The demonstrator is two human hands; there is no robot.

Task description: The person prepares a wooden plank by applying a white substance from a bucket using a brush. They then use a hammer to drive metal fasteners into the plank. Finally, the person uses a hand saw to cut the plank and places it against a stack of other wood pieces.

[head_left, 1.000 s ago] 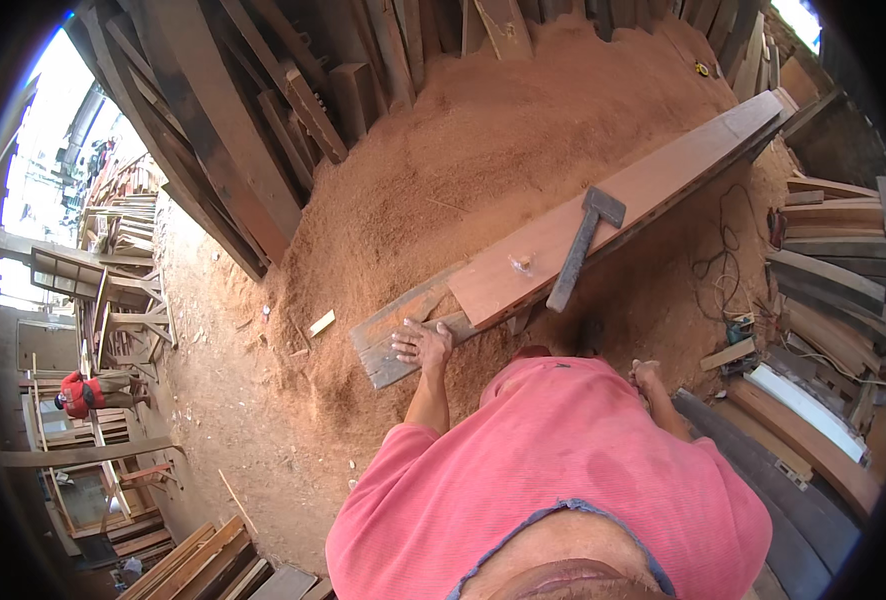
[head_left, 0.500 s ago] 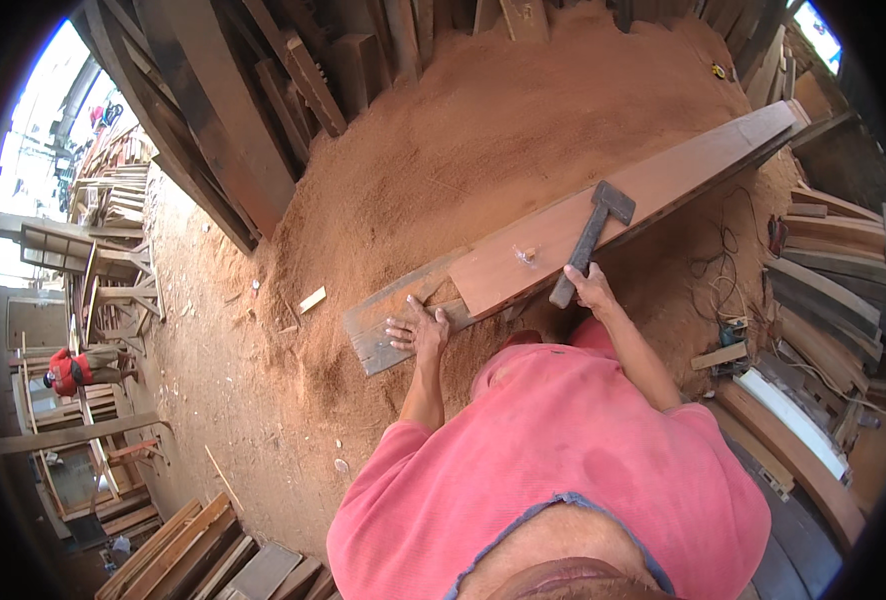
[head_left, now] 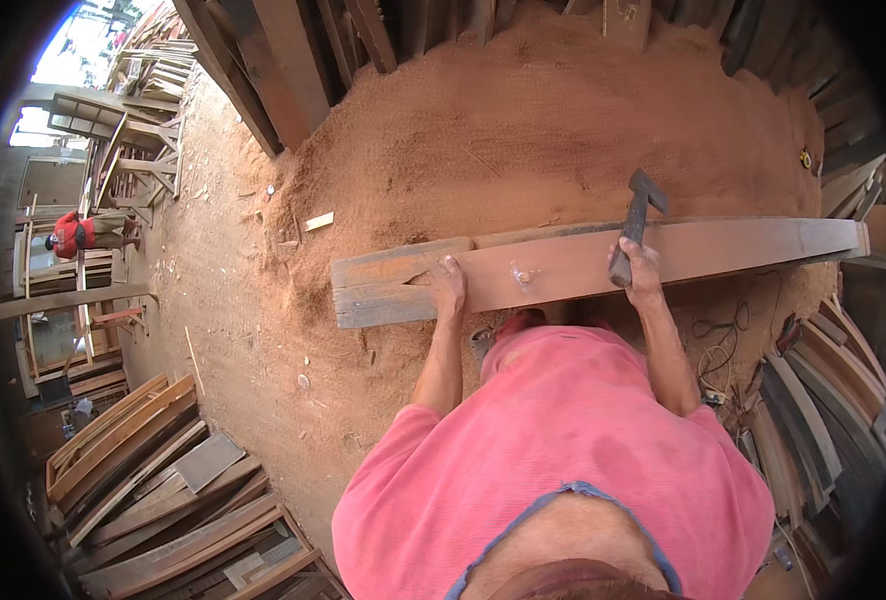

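My right hand is closed round the dark handle of a hammer, its head pointing away from me, above a smooth reddish board. Under that board lies a weathered grey plank, which sticks out past it on the left. At the board's left end rests my left hand, fingers stretched forward over the wood and holding nothing I can see. Between my hands a small shiny, clear bundle sits on the board; its contents are too small to tell.
Sawdust covers the ground beyond the board. Stacked timber stands at lower left, with curved wood pieces at right. Cords lie near my right arm. A person in red stands far left. A tape measure lies far right.
My view has turned, so the board lies more level across it. My left hand has shifted from the grey plank to the reddish board's end. The hammer is still in my right hand.
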